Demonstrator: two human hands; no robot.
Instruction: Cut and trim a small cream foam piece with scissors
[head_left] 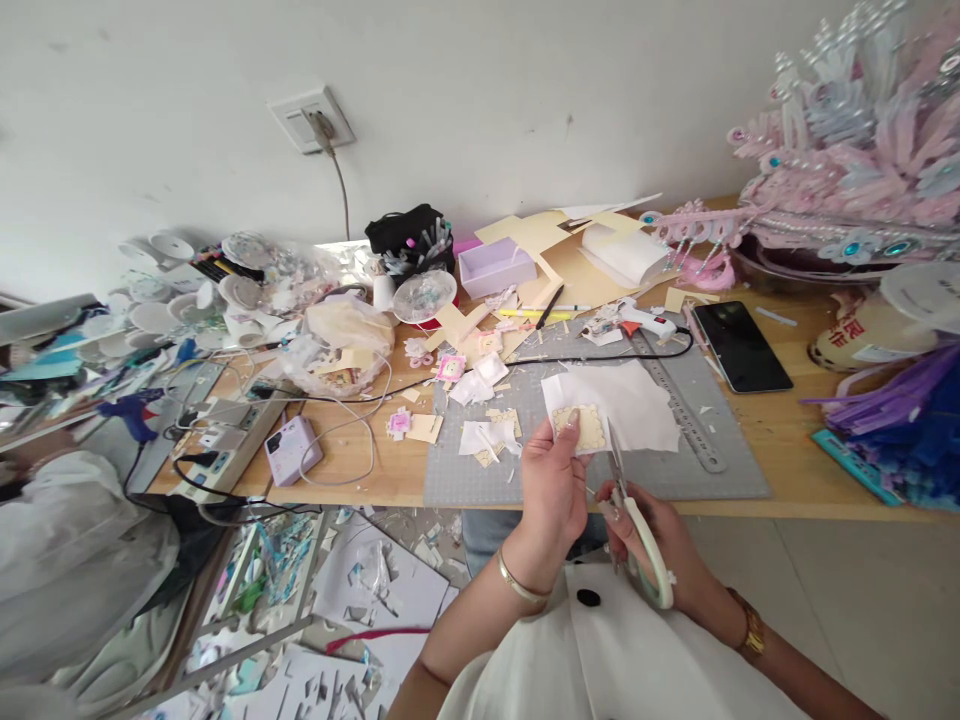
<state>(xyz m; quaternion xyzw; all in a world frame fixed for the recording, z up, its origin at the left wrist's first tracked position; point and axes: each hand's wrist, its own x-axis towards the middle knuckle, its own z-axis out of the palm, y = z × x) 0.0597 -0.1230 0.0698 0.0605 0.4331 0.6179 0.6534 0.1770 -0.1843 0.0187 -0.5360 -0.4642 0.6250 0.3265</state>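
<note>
Head view: one blue glue gun (129, 412) far left, then one white power strip (229, 445) and one lilac device (292, 450) on the wooden counter (390, 482). Next, one open lilac box (496, 270) toward the wall; in front of it, one grey cutting mat (457, 484). At least two pink-edged pieces lie near the mat's left side: one upper (450, 368), one lower (400, 422). Two hands, apart. Left hand (553, 482) pinches one cream scalloped piece (581, 430) against one white sheet (637, 400), over the mat's front half. Right hand (671, 545) closed round the handles of one pair of scissors (651, 545); blades at the scalloped piece's right edge, cannot tell whether parted. Further right: one steel ruler (684, 418), one black phone (742, 346), one drink cup (862, 325).
</note>
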